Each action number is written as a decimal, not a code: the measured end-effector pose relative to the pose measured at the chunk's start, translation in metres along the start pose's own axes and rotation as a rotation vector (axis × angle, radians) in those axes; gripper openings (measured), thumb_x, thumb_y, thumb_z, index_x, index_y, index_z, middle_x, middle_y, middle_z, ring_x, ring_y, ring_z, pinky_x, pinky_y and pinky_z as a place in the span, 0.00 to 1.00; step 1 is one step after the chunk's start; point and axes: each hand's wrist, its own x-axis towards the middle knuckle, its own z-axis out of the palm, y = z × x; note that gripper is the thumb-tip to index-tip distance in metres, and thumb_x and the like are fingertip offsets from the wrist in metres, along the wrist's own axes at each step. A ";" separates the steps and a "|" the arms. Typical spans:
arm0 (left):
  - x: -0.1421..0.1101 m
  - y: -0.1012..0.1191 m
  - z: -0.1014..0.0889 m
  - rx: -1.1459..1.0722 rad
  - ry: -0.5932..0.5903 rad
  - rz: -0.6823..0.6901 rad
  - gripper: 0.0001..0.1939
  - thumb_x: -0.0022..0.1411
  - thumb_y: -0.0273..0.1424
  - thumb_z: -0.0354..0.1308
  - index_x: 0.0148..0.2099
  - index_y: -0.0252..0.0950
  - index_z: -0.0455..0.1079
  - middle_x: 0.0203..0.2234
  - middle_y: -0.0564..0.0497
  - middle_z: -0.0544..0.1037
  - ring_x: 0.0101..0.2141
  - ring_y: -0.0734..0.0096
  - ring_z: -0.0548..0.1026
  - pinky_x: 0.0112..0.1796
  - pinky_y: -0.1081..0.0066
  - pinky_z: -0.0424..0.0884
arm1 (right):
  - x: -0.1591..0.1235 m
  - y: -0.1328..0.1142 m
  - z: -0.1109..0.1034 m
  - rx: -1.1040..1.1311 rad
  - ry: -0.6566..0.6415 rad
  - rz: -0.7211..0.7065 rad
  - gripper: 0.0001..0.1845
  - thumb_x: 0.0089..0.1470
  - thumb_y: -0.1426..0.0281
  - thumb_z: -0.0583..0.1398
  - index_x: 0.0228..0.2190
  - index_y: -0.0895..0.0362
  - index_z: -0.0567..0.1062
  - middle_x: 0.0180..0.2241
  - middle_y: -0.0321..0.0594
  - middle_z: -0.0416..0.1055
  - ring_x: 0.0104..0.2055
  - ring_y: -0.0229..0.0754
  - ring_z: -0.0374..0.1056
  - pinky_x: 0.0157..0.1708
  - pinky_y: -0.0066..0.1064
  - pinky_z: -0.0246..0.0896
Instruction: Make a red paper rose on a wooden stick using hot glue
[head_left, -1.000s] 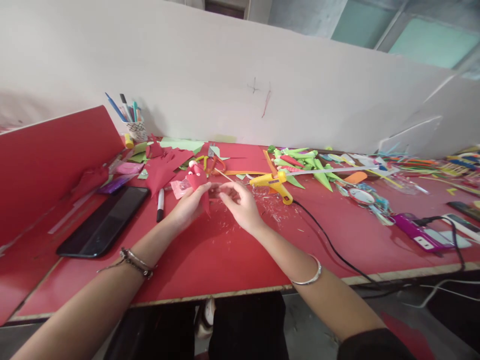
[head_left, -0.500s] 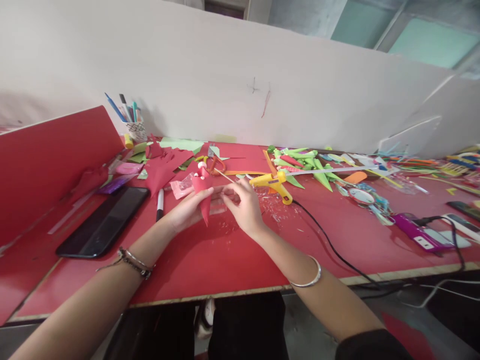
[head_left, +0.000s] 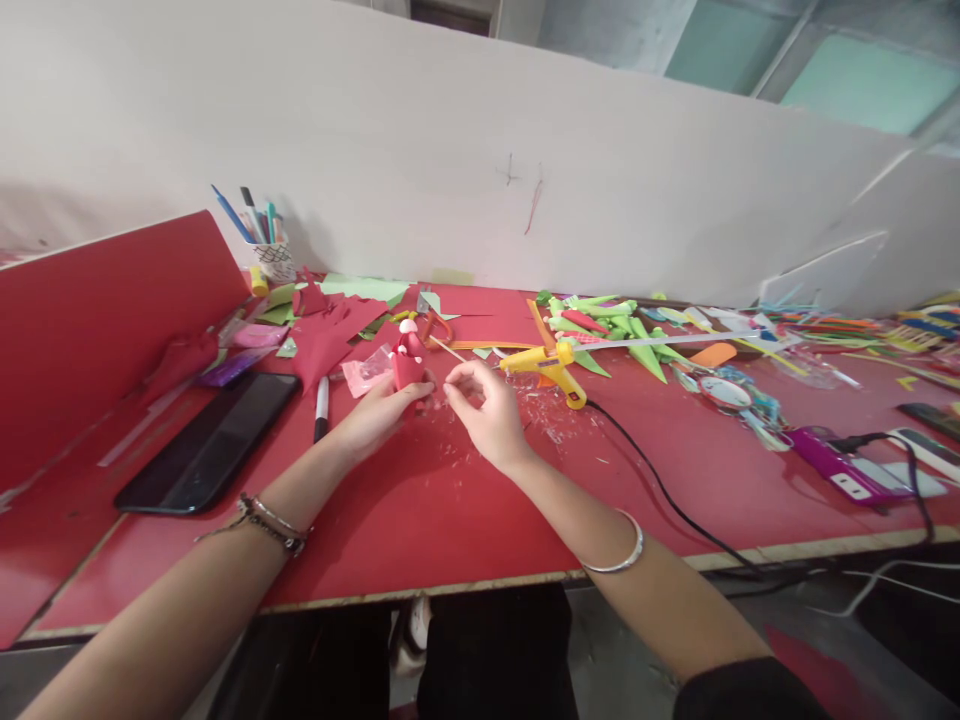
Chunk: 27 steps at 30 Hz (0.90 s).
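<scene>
My left hand (head_left: 382, 408) is closed around a small red paper cone figure (head_left: 407, 368) with a white ball at its top and white bits on its front. The thumb lies across the figure, and its lower tip is out of sight. Just to the right, apart from the figure, my right hand (head_left: 491, 412) has thumb and fingers brought together in a pinch; I cannot make out anything between them. A thin pale stick (head_left: 446, 348) shows behind the right fingertips. Close by on the right stands a yellow glue gun (head_left: 547, 368) with a long clear glue stick.
Red paper scraps (head_left: 337, 335), a marker (head_left: 322, 408) and a black phone (head_left: 210, 440) lie left. Green paper cones (head_left: 615, 325) are heaped behind the glue gun. Its black cord (head_left: 660, 485) runs right past a purple power strip (head_left: 847, 470). A pen cup (head_left: 274, 262) stands at the back.
The red figure has turned in my left hand, so its pointed lower tip no longer shows. My right hand's fingers have drawn slightly away from the left hand and curled more.
</scene>
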 end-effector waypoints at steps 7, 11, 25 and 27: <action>0.004 -0.002 0.001 -0.078 0.135 -0.088 0.08 0.49 0.31 0.58 0.31 0.32 0.64 0.23 0.55 0.68 0.25 0.79 0.68 0.29 0.76 0.64 | 0.000 0.006 0.000 -0.033 -0.063 0.012 0.05 0.50 0.73 0.50 0.28 0.55 0.66 0.27 0.35 0.65 0.28 0.35 0.63 0.28 0.26 0.60; 0.008 -0.001 -0.006 -0.101 0.238 0.027 0.09 0.46 0.30 0.59 0.28 0.32 0.62 0.19 0.57 0.65 0.21 0.82 0.64 0.24 0.78 0.61 | -0.002 0.008 0.001 -0.149 -0.251 0.001 0.06 0.50 0.72 0.51 0.29 0.56 0.67 0.27 0.35 0.64 0.26 0.34 0.62 0.27 0.26 0.61; 0.010 -0.003 -0.008 0.006 0.201 0.089 0.07 0.49 0.30 0.53 0.26 0.35 0.57 0.16 0.59 0.59 0.16 0.83 0.57 0.18 0.79 0.53 | -0.002 0.027 0.005 -0.647 -0.489 -0.080 0.10 0.51 0.77 0.53 0.34 0.60 0.73 0.34 0.43 0.67 0.39 0.40 0.63 0.41 0.30 0.58; 0.009 -0.003 -0.008 0.017 0.189 0.068 0.06 0.52 0.32 0.51 0.27 0.35 0.59 0.16 0.58 0.60 0.16 0.82 0.58 0.19 0.79 0.55 | -0.002 0.025 0.005 -0.643 -0.483 -0.048 0.09 0.50 0.77 0.54 0.32 0.59 0.73 0.33 0.42 0.67 0.38 0.39 0.64 0.39 0.29 0.58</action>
